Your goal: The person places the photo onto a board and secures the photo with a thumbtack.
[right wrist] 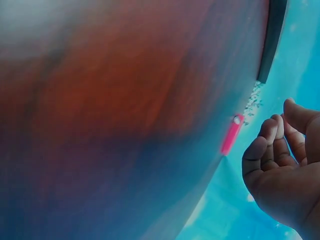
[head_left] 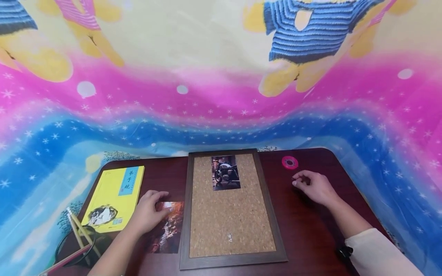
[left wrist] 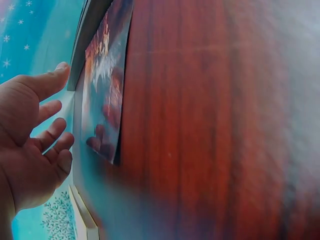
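Note:
My left hand [head_left: 150, 209], fingers loosely bent, hovers above the upper left corner of a glossy photo [head_left: 169, 234] in orange and dark tones. In the left wrist view its thumb and fingers stand apart, with nothing between them. On the framed cork board [head_left: 231, 214] a motorcycle photo [head_left: 226, 172] lies near the top edge. Right of the board is my right hand [head_left: 315, 188], just in front of a pink round disc [head_left: 290, 162] with a dark centre. Its fingers hang loosely curled, and the right wrist view shows nothing in them.
A yellow book [head_left: 114, 199] lies at the left of the dark red table [head_left: 286, 230]. Nearer, a dark mesh holder [head_left: 63, 249] carries several pencils. A printed curtain [head_left: 207, 96] closes off the back and sides. Near the board's lower edge is a small pale mark.

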### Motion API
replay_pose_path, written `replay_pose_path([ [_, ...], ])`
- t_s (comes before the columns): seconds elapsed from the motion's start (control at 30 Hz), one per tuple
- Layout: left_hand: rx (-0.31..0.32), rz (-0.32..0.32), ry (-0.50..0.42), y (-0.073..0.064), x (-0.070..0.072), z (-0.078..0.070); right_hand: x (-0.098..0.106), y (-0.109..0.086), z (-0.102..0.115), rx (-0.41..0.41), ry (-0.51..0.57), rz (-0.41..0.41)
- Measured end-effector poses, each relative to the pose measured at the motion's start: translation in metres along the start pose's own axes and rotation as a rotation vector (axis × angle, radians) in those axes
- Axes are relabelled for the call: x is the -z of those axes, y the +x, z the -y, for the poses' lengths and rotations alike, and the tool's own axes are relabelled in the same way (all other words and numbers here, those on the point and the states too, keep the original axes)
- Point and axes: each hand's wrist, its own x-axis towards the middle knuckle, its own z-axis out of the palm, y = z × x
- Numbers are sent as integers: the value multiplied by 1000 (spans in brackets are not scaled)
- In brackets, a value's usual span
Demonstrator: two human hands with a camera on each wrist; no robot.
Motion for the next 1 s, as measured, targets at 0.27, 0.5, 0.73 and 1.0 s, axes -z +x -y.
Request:
replay_pose_path([
  [0.27, -1, 65, 67, -10, 0, 9, 2, -12, -17, -40, 0, 11],
  [0.5, 35, 142, 80, -17, 0, 9, 0, -11, -25, -72, -1, 25],
  [0.73, 61, 156, 88, -20, -1, 6, -2, -5, -28, -87, -12, 28],
  [1.0, 73, 158, 93, -20, -4, 6, -6, 2, -26, -91, -26, 41],
])
